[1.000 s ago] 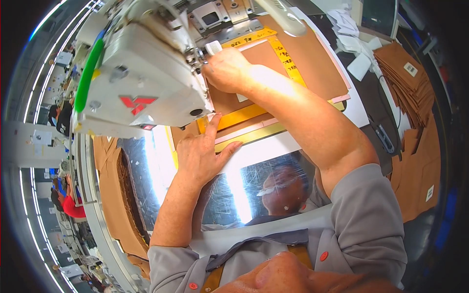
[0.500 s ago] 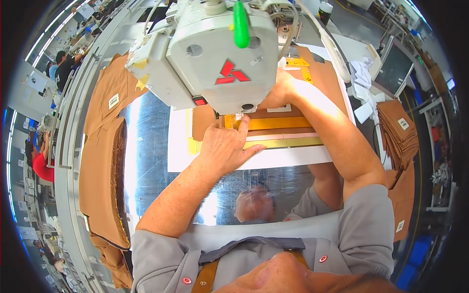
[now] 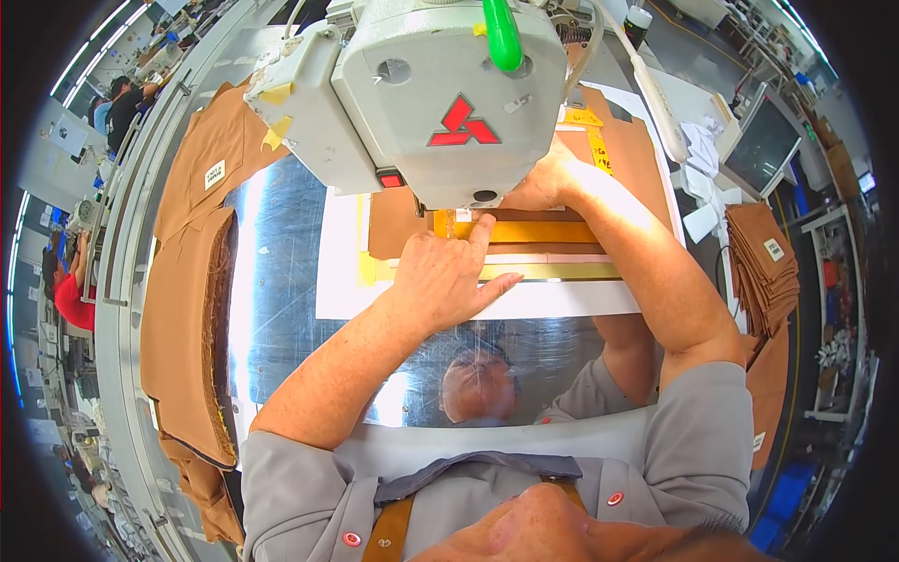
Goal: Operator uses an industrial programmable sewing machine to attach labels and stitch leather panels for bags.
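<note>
My left hand [image 3: 440,281] lies over the work, index finger stretched out and thumb spread, holding nothing that shows. Its index fingertip rests just right of a small white label [image 3: 463,215], at the left end of a yellow strip [image 3: 543,231]. Below the strip, brown fabric [image 3: 389,225] lies within a white sheet or template [image 3: 375,302]. My right hand [image 3: 545,183] reaches over the fabric behind the sewing machine head [image 3: 440,103], which hides its fingers.
Brown cut pieces [image 3: 183,347] are stacked at the left, and more brown pieces [image 3: 763,262] lie at the right. Shiny metal table [image 3: 281,262] surrounds the template. A dark screen [image 3: 763,140] and crumpled white material [image 3: 698,150] stand at the far right.
My left index fingertip has slid slightly right, off the white label, which now shows more fully. My right hand stays almost in place. The whole view has shifted a little.
</note>
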### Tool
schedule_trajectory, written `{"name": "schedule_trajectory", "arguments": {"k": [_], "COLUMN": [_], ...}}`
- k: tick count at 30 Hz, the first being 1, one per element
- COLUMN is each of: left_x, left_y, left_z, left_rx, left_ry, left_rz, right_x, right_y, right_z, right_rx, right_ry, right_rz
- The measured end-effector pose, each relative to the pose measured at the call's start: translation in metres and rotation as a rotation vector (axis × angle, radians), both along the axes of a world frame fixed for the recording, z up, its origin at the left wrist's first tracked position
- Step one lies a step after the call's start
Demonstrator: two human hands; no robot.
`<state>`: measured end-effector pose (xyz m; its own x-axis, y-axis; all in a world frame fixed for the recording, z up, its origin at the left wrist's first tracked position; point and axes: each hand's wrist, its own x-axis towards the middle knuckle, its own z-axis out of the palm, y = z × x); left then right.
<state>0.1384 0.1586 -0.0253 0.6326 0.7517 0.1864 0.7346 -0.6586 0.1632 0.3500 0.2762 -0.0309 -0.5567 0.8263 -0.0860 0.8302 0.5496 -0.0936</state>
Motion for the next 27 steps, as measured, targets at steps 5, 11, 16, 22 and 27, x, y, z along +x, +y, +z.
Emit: {"name": "schedule_trajectory", "arguments": {"k": [5, 11, 16, 22, 27], "left_x": [0.003, 0.005, 0.004, 0.004, 0.006], "left_y": [-0.004, -0.004, 0.001, 0.004, 0.003], "left_z": [-0.001, 0.001, -0.011, -0.008, -0.007], "left_rx": [0.003, 0.004, 0.05, 0.144, 0.043], "left_ry": [0.038, 0.061, 0.053, 0.033, -0.01], "left_rz": [0.004, -0.004, -0.01, -0.046, -0.034], "right_x": [-0.001, 0.005, 0.004, 0.0, 0.001], "right_y": [-0.002, 0.002, 0.01, 0.017, 0.019], "right_z": [0.005, 0.0, -0.006, -0.012, -0.018], "right_rx": [-0.005, 0.008, 0.029, 0.035, 0.022], "right_ry": [0.011, 0.005, 0.003, -0.034, -0.046], "right_rz": [0.001, -0.011, -0.012, -0.018, -0.045]}}
